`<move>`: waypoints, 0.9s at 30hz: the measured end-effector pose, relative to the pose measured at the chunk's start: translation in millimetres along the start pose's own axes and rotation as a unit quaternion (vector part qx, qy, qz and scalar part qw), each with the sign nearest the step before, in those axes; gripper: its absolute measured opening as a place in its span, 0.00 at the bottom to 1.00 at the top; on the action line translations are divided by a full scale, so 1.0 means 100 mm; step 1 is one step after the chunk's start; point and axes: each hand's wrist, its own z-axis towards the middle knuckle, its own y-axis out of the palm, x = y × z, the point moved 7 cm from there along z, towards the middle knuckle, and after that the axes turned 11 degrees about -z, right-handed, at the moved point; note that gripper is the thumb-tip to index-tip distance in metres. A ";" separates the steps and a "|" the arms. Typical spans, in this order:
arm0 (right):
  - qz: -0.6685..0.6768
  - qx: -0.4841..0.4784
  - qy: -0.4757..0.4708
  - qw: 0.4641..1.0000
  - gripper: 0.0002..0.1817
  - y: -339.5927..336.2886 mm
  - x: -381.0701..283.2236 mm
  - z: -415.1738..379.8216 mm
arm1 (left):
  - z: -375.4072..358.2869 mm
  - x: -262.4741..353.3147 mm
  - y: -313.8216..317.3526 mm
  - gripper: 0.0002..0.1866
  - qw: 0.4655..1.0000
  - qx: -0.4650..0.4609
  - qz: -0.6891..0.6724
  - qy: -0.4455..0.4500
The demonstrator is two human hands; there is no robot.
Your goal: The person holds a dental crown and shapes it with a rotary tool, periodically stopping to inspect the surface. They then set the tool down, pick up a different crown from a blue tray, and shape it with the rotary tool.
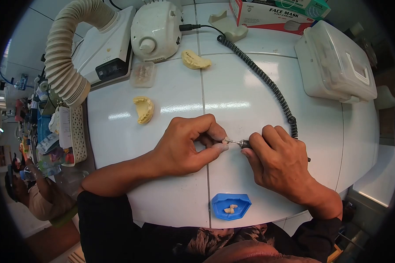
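Over the middle of the table, my left hand (184,144) pinches a small pale tooth-like piece (225,141) between thumb and fingertips, which partly hide it. My right hand (280,160) is wrapped round a dark rotary handpiece (245,143). Its thin metal bur (234,142) points left and meets or nearly meets the piece; exact contact is too small to tell. Below the hands, near the front edge, a blue tray (217,213) holds a few cream tooth-shaped pieces (230,209).
A coiled black cord (267,79) arches behind my right hand. Yellow dental casts (144,110) and a clear tub (143,74) lie back left, near a white control unit (156,33) and ribbed hose (59,57). A white case (333,65) stands right. Another person (50,199) sits far left.
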 end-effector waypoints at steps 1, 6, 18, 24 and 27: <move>0.002 0.000 -0.008 1.000 0.12 0.00 -0.01 0.00 | 0.00 0.00 0.00 0.09 1.000 -0.003 0.000 0.005; 0.000 -0.001 0.001 1.000 0.12 0.01 0.00 0.00 | 0.01 0.03 0.00 0.08 1.000 -0.004 0.007 0.006; -0.005 -0.003 -0.002 1.000 0.12 0.01 -0.01 0.00 | 0.01 0.06 -0.01 0.08 0.999 0.006 -0.003 0.036; -0.004 -0.003 0.002 1.000 0.12 0.01 0.00 -0.01 | 0.01 0.03 -0.02 0.09 0.999 -0.002 -0.002 0.033; -0.004 0.001 -0.001 1.000 0.12 0.01 0.00 -0.01 | 0.00 0.03 -0.01 0.09 0.999 -0.005 0.006 0.039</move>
